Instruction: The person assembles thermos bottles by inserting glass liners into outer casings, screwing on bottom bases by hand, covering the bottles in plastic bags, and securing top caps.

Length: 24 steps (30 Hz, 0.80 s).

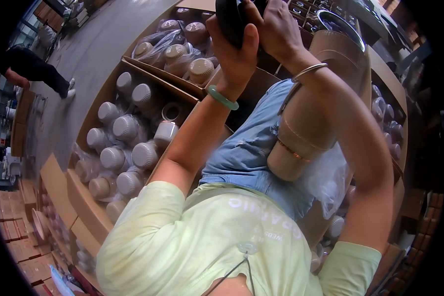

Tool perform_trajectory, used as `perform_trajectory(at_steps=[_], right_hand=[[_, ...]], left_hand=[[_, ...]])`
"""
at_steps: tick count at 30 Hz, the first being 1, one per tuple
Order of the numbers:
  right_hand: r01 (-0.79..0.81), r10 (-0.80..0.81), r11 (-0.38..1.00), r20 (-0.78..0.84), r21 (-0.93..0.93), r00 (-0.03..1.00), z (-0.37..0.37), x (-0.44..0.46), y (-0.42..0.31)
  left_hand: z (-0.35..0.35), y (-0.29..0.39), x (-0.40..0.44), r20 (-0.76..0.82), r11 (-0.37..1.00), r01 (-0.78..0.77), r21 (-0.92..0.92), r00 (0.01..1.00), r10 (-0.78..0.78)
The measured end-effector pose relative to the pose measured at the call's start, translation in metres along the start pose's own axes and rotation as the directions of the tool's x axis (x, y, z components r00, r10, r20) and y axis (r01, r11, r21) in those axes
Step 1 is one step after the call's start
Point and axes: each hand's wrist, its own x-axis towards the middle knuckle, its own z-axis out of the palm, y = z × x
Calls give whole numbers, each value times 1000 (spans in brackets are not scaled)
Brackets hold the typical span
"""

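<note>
Pale-green T-shirt (202,237), blue jeans (246,153)

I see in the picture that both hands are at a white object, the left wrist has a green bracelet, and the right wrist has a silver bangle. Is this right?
Not quite: the object is black, not white, as the head view shows. Both hands are at it, with the green bracelet on the left wrist and the silver bangle on the right.

Black item (228,22), one: in left hand (234,56), right hand (282,32) against it. Cardboard boxes (88,201), several: pale containers (125,127) inside.
</note>
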Motion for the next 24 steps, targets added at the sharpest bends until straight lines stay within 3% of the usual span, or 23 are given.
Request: perform_trajectory(at_steps=[2,5,8,10,11,14,17,19,21,23,24], right_hand=[[8,-8,998,3,57,1000,2,-1,4],[30,-34,988,25,153,999,6,5,13],[30,-26,987,-27,159,999,15,0,22],[27,-12,989,-104,148,994,22,-8,24],[-37,59,971,-83,238,995,14,-11,17],[-83,93,965,-31,250,995,9,-13,18],[-4,25,989,-139,147,990,22,-13,35],[58,-40,993,-170,103,985,22,-14,39],[171,-158,984,-197,49,968,21,-18,42],[209,-209,978,-171,-15,963,20,-18,43],[230,-234,972,-157,-48,959,19,-18,43]], left_hand=[[-10,3,7,108,992,-13,127,994,-1],[-1,-3,3,73,998,46,33,996,-49],[-2,-3,9,48,999,-27,34,999,26],[-5,13,16,133,997,79,-26,988,-75],[-5,23,22,175,990,130,-54,977,-119],[-3,39,31,229,982,189,-30,957,-177],[-4,29,30,276,997,39,61,960,-54],[-6,-9,12,307,835,-280,474,941,142],[-8,-25,9,356,695,-392,603,912,206],[-9,-23,17,359,771,-350,532,918,169],[-7,-21,21,271,965,-7,264,960,-67]])
